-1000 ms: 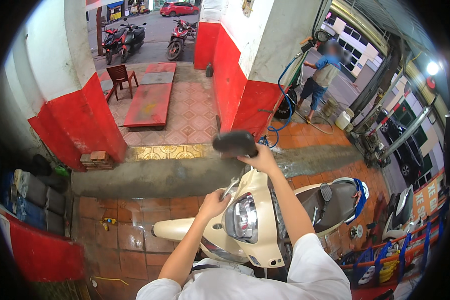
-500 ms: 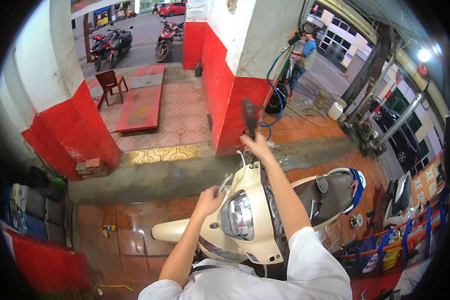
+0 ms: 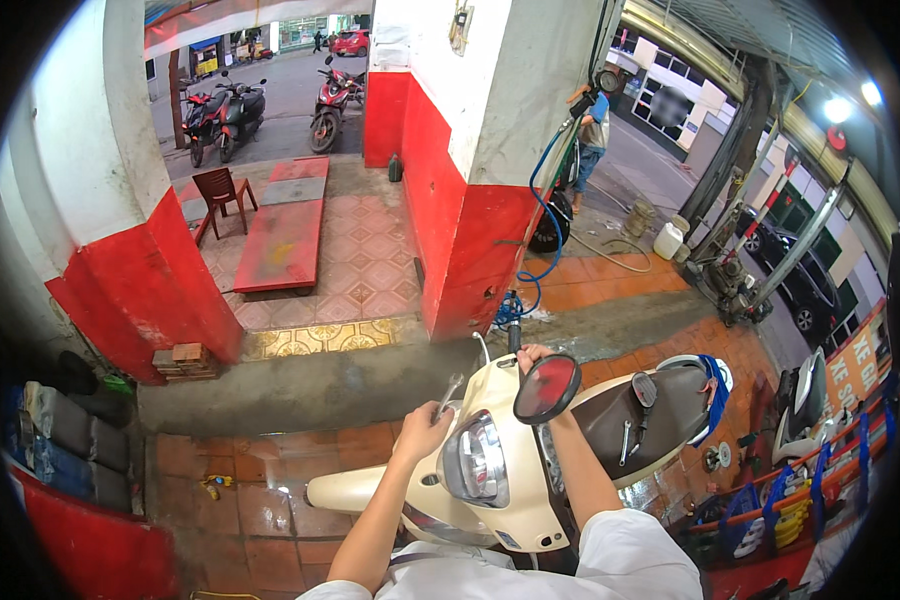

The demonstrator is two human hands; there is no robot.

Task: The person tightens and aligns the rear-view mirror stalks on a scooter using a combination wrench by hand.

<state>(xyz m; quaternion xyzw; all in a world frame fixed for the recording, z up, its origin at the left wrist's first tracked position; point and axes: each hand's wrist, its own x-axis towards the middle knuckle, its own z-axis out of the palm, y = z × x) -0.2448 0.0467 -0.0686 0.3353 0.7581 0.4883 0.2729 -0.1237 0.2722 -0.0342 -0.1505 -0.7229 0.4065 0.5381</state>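
A cream scooter (image 3: pixel 515 490) stands crosswise before me, its headlight (image 3: pixel 476 447) between my arms. My left hand (image 3: pixel 423 436) rests at the front panel, closed around a metal wrench (image 3: pixel 453 388) whose open end points up. Over the far handlebar grip (image 3: pixel 514 335), my right hand (image 3: pixel 536 356) is closed on a black rear-view mirror (image 3: pixel 547 386). The mirror's round glass reflects red and hides part of that hand and wrist; whether its stem touches the scooter I cannot tell. Another mirror (image 3: pixel 644 392) and a second wrench (image 3: pixel 625 441) lie on the brown seat (image 3: pixel 610 420).
A red and white pillar (image 3: pixel 470 230) rises just beyond the handlebar, with a blue hose (image 3: pixel 553 220) hanging beside it. A rack of tools (image 3: pixel 790 500) stands at the right. Farther off are a red ramp (image 3: pixel 280 240), a chair (image 3: pixel 220 195) and a person (image 3: pixel 592 140).
My right hand has come down and nearer with the mirror, which has turned from edge-on to show its glass. My left hand keeps the wrench in about the same place.
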